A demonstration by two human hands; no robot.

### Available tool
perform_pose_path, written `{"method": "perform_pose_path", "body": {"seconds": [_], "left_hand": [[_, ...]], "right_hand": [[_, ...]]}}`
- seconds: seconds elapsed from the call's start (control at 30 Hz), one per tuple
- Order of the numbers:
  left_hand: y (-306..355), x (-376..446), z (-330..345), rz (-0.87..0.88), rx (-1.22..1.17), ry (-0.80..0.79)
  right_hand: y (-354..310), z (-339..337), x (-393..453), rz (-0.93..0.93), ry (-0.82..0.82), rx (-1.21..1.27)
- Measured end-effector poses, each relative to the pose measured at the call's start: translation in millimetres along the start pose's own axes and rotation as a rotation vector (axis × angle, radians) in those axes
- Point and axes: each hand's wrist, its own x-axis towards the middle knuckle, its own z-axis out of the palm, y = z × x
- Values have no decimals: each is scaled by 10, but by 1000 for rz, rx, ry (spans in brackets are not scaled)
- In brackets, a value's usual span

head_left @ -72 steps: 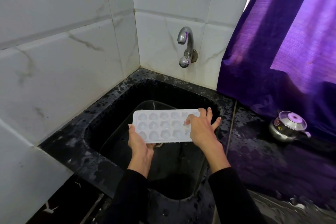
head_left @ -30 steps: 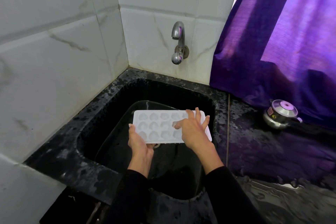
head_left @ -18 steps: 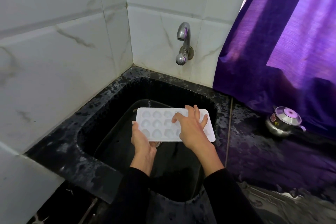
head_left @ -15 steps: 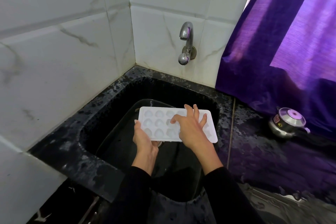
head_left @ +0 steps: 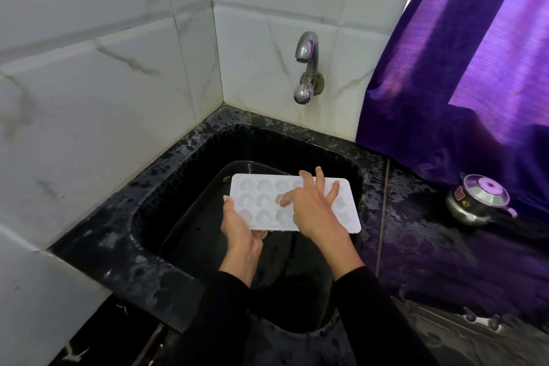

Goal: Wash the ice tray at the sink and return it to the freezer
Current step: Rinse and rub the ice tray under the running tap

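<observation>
A white ice tray (head_left: pixel 261 202) with rounded moulds is held level over the black sink (head_left: pixel 184 187). My left hand (head_left: pixel 239 227) grips its near left edge, thumb along the side and fingers under it. My right hand (head_left: pixel 312 205) lies on top of the tray with spread fingers, and the thumb tip presses into a mould in the middle row. The right part of the tray is partly covered by this hand. No water runs from the steel tap (head_left: pixel 307 68) on the back wall.
A black dish (head_left: pixel 190 226) sits in the sink under the tray. White marble tiles close the left and back sides. A purple curtain (head_left: pixel 463 68) hangs on the right over the wet black counter (head_left: pixel 445 261), where a small steel pot with a lid (head_left: pixel 478 202) stands.
My right hand has slid leftward across the tray's moulds, from the right end toward the middle. My left hand keeps its hold on the left edge. The tray stays over the sink.
</observation>
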Motion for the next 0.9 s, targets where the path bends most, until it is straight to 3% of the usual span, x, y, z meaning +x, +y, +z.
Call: {"method": "perform_pose_path", "body": {"seconds": [0.9], "left_hand": [[32, 77, 0, -15, -4, 16]], "right_hand": [[-108, 2, 0, -6, 9, -31]]}}
